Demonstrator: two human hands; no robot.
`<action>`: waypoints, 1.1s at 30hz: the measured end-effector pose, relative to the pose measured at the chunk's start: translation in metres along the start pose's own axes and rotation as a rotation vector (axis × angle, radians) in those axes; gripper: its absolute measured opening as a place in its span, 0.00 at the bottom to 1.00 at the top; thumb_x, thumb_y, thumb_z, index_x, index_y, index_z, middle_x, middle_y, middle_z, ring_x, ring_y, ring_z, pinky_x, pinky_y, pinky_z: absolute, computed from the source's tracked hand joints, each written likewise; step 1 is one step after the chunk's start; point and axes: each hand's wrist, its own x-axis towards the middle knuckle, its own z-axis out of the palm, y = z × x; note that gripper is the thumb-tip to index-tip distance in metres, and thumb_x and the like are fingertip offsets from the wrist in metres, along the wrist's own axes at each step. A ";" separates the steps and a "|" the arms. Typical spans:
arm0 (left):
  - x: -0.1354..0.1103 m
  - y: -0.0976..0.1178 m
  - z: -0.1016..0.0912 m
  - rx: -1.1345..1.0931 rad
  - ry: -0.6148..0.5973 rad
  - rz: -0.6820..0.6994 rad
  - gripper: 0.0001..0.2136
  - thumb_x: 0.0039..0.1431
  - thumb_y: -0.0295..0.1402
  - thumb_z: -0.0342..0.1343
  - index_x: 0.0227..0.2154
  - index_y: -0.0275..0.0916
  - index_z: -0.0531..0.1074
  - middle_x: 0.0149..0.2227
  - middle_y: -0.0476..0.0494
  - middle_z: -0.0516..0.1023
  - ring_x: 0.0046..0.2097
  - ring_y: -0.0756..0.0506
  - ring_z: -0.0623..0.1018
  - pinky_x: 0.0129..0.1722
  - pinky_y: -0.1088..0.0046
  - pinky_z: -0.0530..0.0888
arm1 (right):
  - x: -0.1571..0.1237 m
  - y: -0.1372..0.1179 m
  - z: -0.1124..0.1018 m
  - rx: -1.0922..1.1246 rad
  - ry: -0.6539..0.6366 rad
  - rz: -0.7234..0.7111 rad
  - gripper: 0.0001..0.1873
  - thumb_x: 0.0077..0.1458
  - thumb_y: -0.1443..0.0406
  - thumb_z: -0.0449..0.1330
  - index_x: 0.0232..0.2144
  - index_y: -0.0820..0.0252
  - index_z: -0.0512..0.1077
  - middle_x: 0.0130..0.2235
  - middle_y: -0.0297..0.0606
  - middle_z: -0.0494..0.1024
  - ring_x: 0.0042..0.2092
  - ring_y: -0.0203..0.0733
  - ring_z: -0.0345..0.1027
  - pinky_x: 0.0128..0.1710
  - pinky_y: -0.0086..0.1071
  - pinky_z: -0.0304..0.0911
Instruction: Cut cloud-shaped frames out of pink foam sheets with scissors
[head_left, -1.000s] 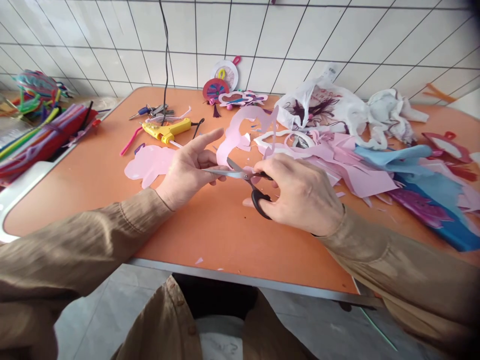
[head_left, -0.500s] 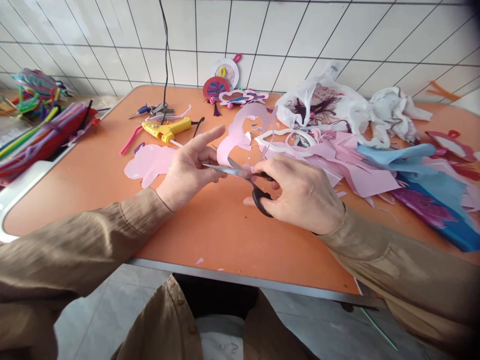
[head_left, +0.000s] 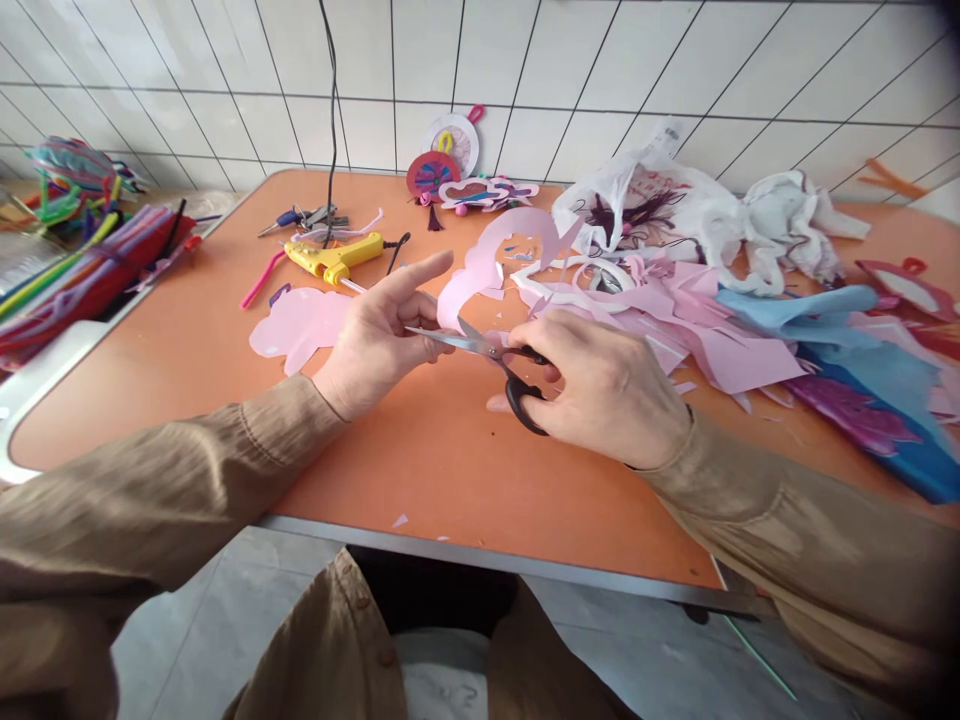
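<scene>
My left hand [head_left: 386,335] pinches the lower end of a curved pink paper strip [head_left: 480,268] between thumb and fingers, the index finger stretched out. The strip curls upward and away over the table. My right hand [head_left: 607,385] is closed round the black handles of a pair of scissors [head_left: 480,346]. The blades are parted and point left, at the strip's lower end beside my left thumb. A pink cloud-like paper cut-out [head_left: 296,325] lies flat to the left, partly behind my left hand.
A yellow glue gun [head_left: 334,258] lies at the back left, its cord near hanging black cable. Pink paper scraps [head_left: 720,340], a white plastic bag [head_left: 660,200] and blue sheets [head_left: 892,350] crowd the right. Finished ornaments [head_left: 433,177] stand against the tiled wall; pipe cleaners [head_left: 90,265] lie far left.
The upper part of the pink paper strip has shifted slightly to the right. Both hands and the scissors stay almost in the same place.
</scene>
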 end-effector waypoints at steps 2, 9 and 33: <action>0.000 0.000 0.000 0.015 0.006 0.007 0.33 0.45 0.23 0.66 0.58 0.41 0.74 0.31 0.50 0.82 0.33 0.45 0.82 0.32 0.69 0.79 | 0.000 0.000 0.000 0.006 -0.001 -0.003 0.14 0.56 0.62 0.68 0.43 0.55 0.71 0.38 0.38 0.83 0.35 0.47 0.78 0.33 0.37 0.68; 0.002 0.000 0.000 0.019 -0.008 0.000 0.35 0.46 0.28 0.71 0.60 0.36 0.73 0.29 0.48 0.80 0.33 0.44 0.83 0.31 0.70 0.77 | -0.001 0.000 0.000 0.032 -0.008 0.019 0.12 0.57 0.62 0.67 0.43 0.54 0.72 0.39 0.39 0.83 0.35 0.49 0.79 0.34 0.40 0.70; 0.003 -0.006 -0.001 -0.015 -0.017 0.012 0.36 0.44 0.33 0.74 0.59 0.37 0.74 0.31 0.46 0.80 0.33 0.43 0.82 0.29 0.69 0.78 | 0.001 -0.003 -0.002 -0.051 -0.025 0.048 0.11 0.55 0.62 0.67 0.41 0.52 0.72 0.36 0.36 0.82 0.32 0.47 0.76 0.32 0.38 0.69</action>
